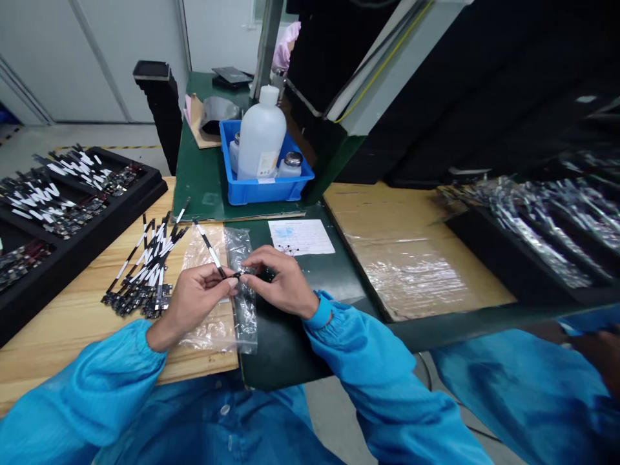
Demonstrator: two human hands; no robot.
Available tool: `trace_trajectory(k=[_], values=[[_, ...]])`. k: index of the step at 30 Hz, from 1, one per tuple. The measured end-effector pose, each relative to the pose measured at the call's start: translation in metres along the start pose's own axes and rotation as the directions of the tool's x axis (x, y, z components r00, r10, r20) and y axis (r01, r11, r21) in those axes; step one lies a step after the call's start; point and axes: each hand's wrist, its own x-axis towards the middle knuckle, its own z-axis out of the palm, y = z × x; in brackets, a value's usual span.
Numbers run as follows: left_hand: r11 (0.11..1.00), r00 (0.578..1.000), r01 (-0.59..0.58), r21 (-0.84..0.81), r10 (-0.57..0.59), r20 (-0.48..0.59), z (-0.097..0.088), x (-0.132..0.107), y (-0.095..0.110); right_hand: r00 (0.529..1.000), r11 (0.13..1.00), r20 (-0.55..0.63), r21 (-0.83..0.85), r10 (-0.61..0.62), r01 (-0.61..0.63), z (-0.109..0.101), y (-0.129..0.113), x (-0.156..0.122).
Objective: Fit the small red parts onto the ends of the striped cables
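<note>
Left fingers: On my left hand [196, 303] the fingers [219, 276] are clenched in a tight pinch on a flex cable [209, 248], a thin, flat strip in black and white.
Right fingers: On my right hand [285, 281] the fingers [254, 266] are also closed, pinching the small dark end of this same strip, as far as I can see from here.
Flex cable place: It is between my two hands, above the plastic, and its long part slants up and away from my left fingers.
Under the hands: A clear plastic bag [245, 294], thin, glossy and crinkled, lies under my right hand, with more loose clear plastic [206, 329] under my left hand.
Beside the left hand: A loose pile of similar cables [143, 278] lies on the worktop [62, 342], with small rough circuit boards at their ends.
Worktop: Smooth pale wood on the left, and a dark green mat [290, 342] on the right with a white paper sheet [300, 237].
Further left: A black compartment tray [82, 216] holds many more cables.
Further ahead: A blue plastic crate [264, 190] holds a white plastic bottle [261, 135] and small jars.
Far right: A co-worker's blue sleeve [513, 394] is at the edge of my view.
</note>
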Motion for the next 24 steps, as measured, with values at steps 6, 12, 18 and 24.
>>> trace_trajectory(k=[6,12,18,24], values=[[0.998,1.000,0.007,-0.057,-0.007,-0.014,0.002,-0.001,0.001,0.989,0.992,-0.146,-0.124,-0.030,0.012,0.000,-0.001,0.000],[0.997,0.998,0.033,-0.067,-0.036,-0.050,0.006,-0.003,0.006,0.954,0.954,-0.271,-0.296,-0.128,0.044,0.004,-0.005,-0.002],[0.999,0.998,-0.039,0.015,0.040,-0.050,0.005,-0.005,0.001,0.940,0.954,-0.271,-0.270,-0.207,0.132,0.014,-0.006,-0.005],[0.964,0.987,-0.155,0.217,0.159,0.000,0.000,-0.004,-0.004,0.944,0.965,-0.280,-0.241,-0.173,0.105,0.015,-0.005,-0.007]])
